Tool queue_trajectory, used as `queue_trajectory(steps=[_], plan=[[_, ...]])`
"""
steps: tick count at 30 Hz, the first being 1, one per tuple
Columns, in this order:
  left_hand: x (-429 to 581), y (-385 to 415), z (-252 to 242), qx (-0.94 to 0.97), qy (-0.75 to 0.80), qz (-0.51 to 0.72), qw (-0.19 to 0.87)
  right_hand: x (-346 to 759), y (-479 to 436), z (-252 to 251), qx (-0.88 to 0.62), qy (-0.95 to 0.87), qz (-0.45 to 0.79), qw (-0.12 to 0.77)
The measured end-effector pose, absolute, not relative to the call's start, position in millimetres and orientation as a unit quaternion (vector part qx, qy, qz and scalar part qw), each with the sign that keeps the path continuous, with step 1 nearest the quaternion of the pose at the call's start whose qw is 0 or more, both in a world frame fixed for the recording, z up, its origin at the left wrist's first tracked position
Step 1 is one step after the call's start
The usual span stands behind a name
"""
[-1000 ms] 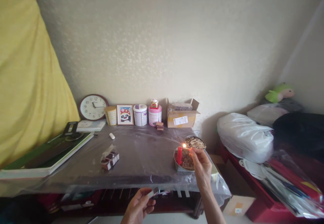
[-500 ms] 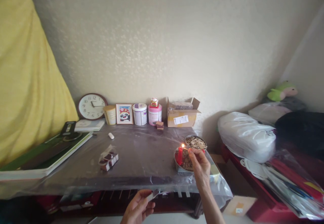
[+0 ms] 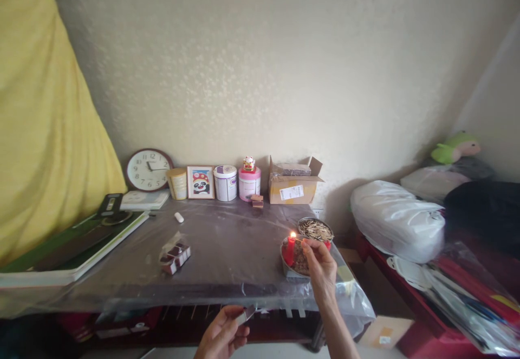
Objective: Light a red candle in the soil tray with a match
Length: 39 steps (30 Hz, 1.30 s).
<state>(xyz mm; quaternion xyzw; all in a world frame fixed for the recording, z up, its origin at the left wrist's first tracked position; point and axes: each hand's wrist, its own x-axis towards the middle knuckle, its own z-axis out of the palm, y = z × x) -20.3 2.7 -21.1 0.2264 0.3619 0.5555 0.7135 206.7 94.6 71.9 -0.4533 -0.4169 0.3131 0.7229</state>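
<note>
Two bowls, one lit candle, one matchbox in hand.

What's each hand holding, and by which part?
Right hand pinches a thin matchstick by its near end, the far tip at the candle flame. Left hand grips a small matchbox by its near end between thumb and fingers.

Right hand pinches a match at the flame of a red candle standing in a metal bowl on the plastic-covered table. Second bowl of matchsticks just behind. Left hand low, below table edge, holds a matchbox. Clock, tins, cardboard box along wall.
</note>
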Motion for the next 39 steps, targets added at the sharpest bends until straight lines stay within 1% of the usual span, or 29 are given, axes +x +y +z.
queue_trajectory(steps=[6, 13, 18, 23, 34, 37, 39], plan=[[-25, 8, -26, 0.234, 0.336, 0.526, 0.745, 204, 93, 74, -0.445, -0.416, 0.323, 0.724], [-25, 6, -26, 0.226, 0.342, 0.526, 0.745, 203, 93, 73, -0.431, -0.399, 0.333, 0.738], [-22, 4, -22, 0.219, 0.351, 0.551, 0.724, 201, 90, 78, -0.43, -0.387, 0.344, 0.739], [-25, 9, -28, 0.219, 0.341, 0.53, 0.745, 205, 85, 86, -0.43, -0.385, 0.344, 0.74], [-28, 8, -30, 0.224, 0.326, 0.519, 0.757, 211, 67, 108, -0.476, -0.414, 0.321, 0.707], [-28, 9, -28, 0.218, 0.33, 0.521, 0.756, 216, 63, 116, -0.473, -0.4, 0.312, 0.72], [-28, 10, -29, 0.213, 0.338, 0.521, 0.754, 229, 60, 123, -0.437, -0.382, 0.316, 0.751]])
